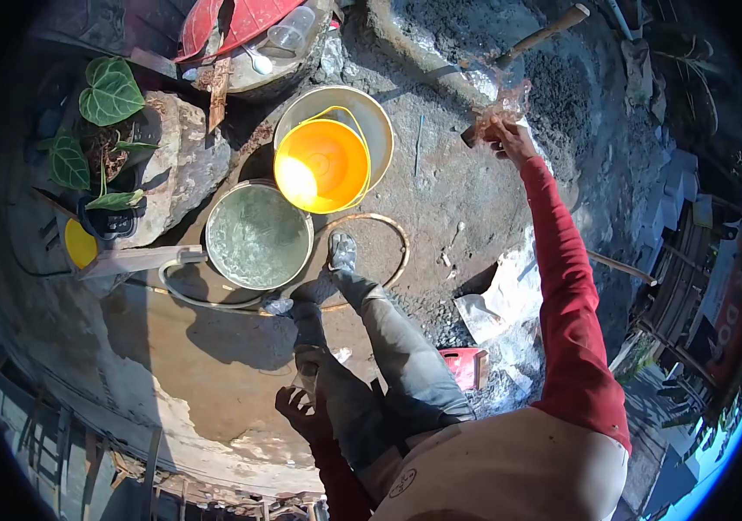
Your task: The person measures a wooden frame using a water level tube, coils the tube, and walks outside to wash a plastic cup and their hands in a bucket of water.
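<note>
My right arm stretches far forward, and my right hand (510, 143) closes round a small dark brown piece (473, 136) that I cannot name. Just beyond its fingers is a clear, glossy shape (510, 102), either splashing water or thin clear plastic. Wet grey mortar (553, 100) lies beyond that hand, with a wooden tool handle (545, 35) slanting over it. Low beside my leg, my left hand (306, 417) has bent fingers held apart, with nothing clearly in them. Ahead of my feet, a yellow bucket (323, 165) sits tilted in a pale round tub (380, 130).
A second tub (258, 234) with a grey-coated inside stands by my feet, and a hose (407, 252) curls around there. Left are a rock (184, 148) and a leafy plant (112, 91). A torn sack (506, 295), a red crate (465, 368) and another wooden handle (623, 267) lie right.
</note>
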Demonstrator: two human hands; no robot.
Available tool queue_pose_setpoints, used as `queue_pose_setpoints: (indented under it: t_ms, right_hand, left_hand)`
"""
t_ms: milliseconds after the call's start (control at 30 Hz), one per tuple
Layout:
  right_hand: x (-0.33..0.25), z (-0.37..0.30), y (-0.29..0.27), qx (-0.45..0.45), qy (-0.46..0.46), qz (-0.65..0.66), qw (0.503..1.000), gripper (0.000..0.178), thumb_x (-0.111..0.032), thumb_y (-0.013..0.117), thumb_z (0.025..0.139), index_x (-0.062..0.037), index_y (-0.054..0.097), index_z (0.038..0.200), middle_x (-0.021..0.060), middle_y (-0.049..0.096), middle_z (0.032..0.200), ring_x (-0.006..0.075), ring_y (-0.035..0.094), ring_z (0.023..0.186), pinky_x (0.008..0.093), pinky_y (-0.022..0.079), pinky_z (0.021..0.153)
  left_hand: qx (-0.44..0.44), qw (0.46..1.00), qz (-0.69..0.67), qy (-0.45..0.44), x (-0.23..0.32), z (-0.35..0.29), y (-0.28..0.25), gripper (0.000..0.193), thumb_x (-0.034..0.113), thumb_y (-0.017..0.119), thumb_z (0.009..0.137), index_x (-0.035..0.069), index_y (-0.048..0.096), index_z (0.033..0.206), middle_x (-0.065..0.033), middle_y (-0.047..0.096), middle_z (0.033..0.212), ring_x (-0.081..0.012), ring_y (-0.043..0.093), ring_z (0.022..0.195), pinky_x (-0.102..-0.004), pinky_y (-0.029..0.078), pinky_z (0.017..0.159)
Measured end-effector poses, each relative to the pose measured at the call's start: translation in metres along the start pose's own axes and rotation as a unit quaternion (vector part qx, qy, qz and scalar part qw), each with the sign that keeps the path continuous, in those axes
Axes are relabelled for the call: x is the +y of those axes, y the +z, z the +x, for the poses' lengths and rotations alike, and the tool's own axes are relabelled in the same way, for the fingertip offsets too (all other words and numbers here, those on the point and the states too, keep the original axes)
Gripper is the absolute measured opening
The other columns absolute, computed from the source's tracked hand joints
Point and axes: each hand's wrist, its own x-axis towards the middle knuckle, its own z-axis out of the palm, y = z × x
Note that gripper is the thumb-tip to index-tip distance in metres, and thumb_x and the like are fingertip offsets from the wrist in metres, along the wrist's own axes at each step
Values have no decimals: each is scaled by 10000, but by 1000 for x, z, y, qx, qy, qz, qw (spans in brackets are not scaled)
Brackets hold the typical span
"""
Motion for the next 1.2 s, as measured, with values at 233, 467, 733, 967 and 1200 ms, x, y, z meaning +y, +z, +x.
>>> queue_pose_setpoints:
  t_ms: [233,467,733,967,1200]
  right_hand:
    - [-54,83,-163,70,-15,401,913,340,-416,448,1012,-115,471,854,-41,449,612,53,375,461,228,318,419]
    - [-115,53,-209,-193,-110,572,790,308,-340,414,1004,-56,473,901,-61,365,567,55,351,433,206,305,426]
    - [-158,-118,118,-278,-236,265,893,350,-389,425,1033,-75,551,1122,68,638,827,103,554,568,212,397,455]
    - [-37,-169,454,-447,12,-31,894,527,-528,566,931,-5,634,916,43,662,704,111,603,510,246,455,445]
    - [57,-134,535,-240,-128,-192,943,431,-484,561,923,-75,695,893,187,665,717,313,662,618,392,478,507]
  left_hand:
    - [-2,1000,16,6,2,0,-9,645,241,836,729,132,433,1222,-68,471,1232,-235,579,988,-320,500,686]
    - [9,1000,6,-11,1,3,4,649,223,841,715,126,438,1214,-68,488,1199,-236,580,968,-337,508,701]
    - [43,999,-18,2,-19,-5,2,712,183,858,698,101,422,1255,-84,475,1246,-244,597,991,-316,532,697]
    - [71,996,-46,-39,-25,-6,-18,739,109,862,670,97,427,1268,-92,491,1248,-238,596,1023,-334,535,719]
    - [113,992,-30,-42,-61,4,-45,760,85,854,674,88,416,1295,-104,472,1263,-261,595,1037,-354,529,734]
